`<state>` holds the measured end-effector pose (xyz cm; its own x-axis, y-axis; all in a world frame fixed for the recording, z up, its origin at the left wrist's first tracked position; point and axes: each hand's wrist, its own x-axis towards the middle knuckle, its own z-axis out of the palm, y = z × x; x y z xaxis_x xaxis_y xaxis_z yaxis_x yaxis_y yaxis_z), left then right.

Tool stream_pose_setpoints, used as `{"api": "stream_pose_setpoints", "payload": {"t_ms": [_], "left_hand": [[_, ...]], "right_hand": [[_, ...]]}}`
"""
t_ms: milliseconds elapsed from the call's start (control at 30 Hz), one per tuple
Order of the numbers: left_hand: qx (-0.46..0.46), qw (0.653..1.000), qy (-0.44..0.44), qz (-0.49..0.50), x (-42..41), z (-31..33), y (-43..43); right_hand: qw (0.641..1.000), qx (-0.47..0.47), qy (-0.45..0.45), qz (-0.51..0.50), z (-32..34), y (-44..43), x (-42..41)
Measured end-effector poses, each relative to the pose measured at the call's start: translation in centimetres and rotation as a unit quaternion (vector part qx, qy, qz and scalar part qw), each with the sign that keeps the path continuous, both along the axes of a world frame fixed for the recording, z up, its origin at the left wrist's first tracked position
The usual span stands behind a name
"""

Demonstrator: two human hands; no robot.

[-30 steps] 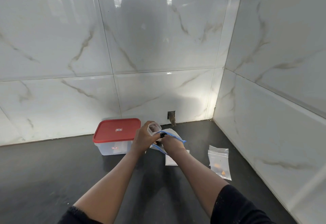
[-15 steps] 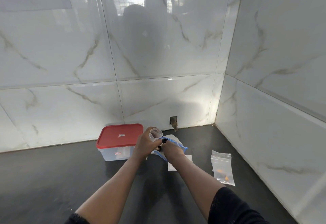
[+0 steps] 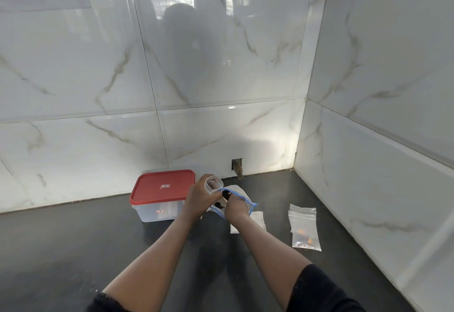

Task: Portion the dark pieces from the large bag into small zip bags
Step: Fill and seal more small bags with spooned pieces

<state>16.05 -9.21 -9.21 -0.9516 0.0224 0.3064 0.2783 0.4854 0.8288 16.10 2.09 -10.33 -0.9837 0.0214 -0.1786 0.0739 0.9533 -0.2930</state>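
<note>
Just below the centre of the frame, the left hand (image 3: pixel 200 200) is curled round a small zip bag (image 3: pixel 214 184), holding its mouth rounded open and tipped toward the other hand - likely so that pieces can be dropped straight in. The right hand (image 3: pixel 235 209) reaches down into the large bag (image 3: pixel 248 204), whose blue zip edge lies spread around the wrist; the fingers are bunched near a dark shape, but whether they actually pinch a piece I cannot tell. A few dark pieces (image 3: pixel 219 205) show through the plastic between the two hands. The large bag lies on the dark counter (image 3: pixel 73 250), touching the small one, so each transfer is short.

To the left of the hands a red-lidded container (image 3: pixel 162 186) stands shut; at right of centre spare small bags (image 3: pixel 304 228) lie flat, well apart from the work - the lower one holds some orange bits; a flat white packet (image 3: pixel 259 219) lies just beside the right wrist.
</note>
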Motion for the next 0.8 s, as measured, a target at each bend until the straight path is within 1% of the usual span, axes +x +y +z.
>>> {"api": "stream_pose_setpoints", "payload": {"t_ms": [133, 233, 333, 433, 500, 533, 567, 633, 800], "left_hand": [[0.001, 1.0, -0.009, 0.001, -0.1, -0.3, -0.7], [0.004, 1.0, -0.01, 0.005, -0.2, -0.4, -1.0], [-0.001, 1.0, -0.005, 0.003, -0.1, -0.3, -1.2], [0.011, 1.0, -0.004, 0.005, 0.2, -0.2, -1.5], [0.009, 1.0, -0.004, 0.007, 0.3, -0.2, -1.7], [0.009, 1.0, -0.004, 0.006, 0.4, -0.2, -1.8], [0.009, 1.0, -0.005, 0.005, 0.4, -0.3, -1.9], [0.006, 1.0, -0.007, 0.004, 0.5, -0.4, -2.0], [-0.004, 1.0, -0.005, 0.004, 0.4, -0.5, -2.3]], "right_hand": [[0.999, -0.022, -0.04, -0.022, 0.3, 0.0, -0.2], [0.998, -0.032, -0.043, -0.029, 0.7, -0.2, -0.4], [0.998, -0.034, -0.057, -0.017, 0.9, -0.6, -0.5], [0.995, -0.065, -0.078, -0.005, 1.3, -0.8, -0.7], [0.988, -0.127, -0.092, -0.013, 1.6, -0.8, -0.6], [0.979, -0.175, -0.099, -0.017, 1.4, -0.8, -0.8], [0.966, -0.231, -0.113, -0.029, 1.3, -1.0, -0.8], [0.941, -0.305, -0.134, -0.063, 1.1, -1.2, -0.5], [0.889, -0.415, -0.154, -0.118, 0.7, -1.9, -0.7]]}}
